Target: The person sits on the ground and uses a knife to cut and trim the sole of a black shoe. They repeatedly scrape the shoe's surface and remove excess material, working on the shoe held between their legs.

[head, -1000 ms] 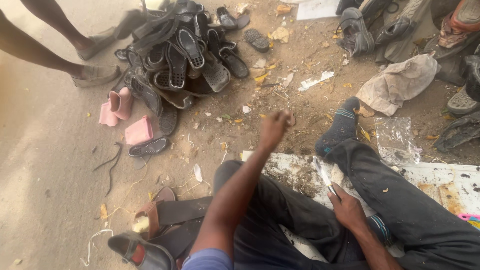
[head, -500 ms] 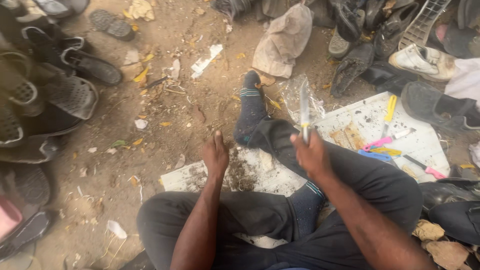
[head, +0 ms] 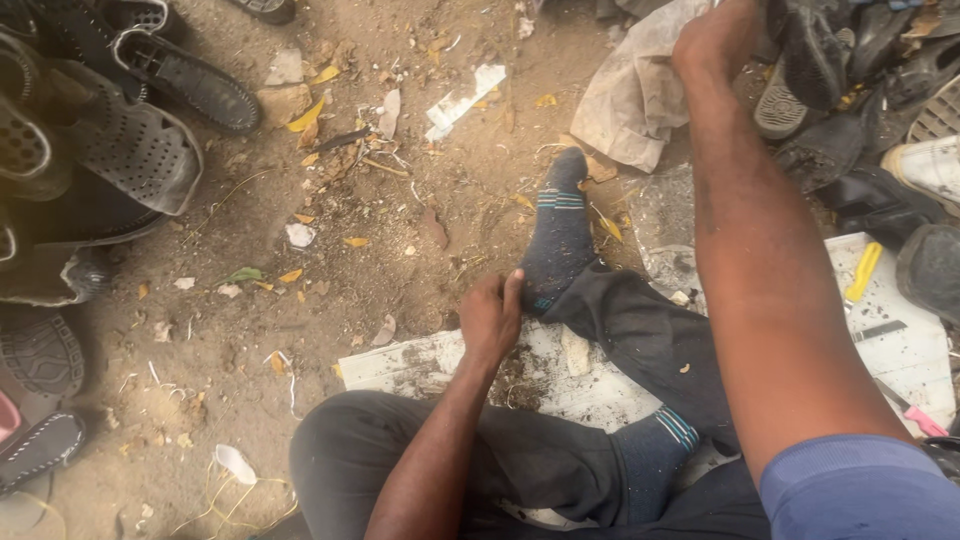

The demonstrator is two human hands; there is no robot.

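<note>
Head view: the person sits on a dirty white board (head: 420,365) laid on the dirt. The left hand (head: 490,318) rests loosely curled against the grey striped sock (head: 560,235), gripping nothing. The right hand (head: 715,40) reaches up onto the pile of dark shoes (head: 830,60) beside a crumpled beige cloth (head: 635,95); its grip can't be made out. The hands are well apart.

Dark shoe (head: 815,60), seemingly upright, lies among piled footwear beside crumpled cloth (head: 640,90).

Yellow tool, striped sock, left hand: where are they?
yellow tool (head: 864,271), head view, middle of its handle
striped sock (head: 560,235), head view, the foot part
left hand (head: 490,320), head view, back of the hand
</note>
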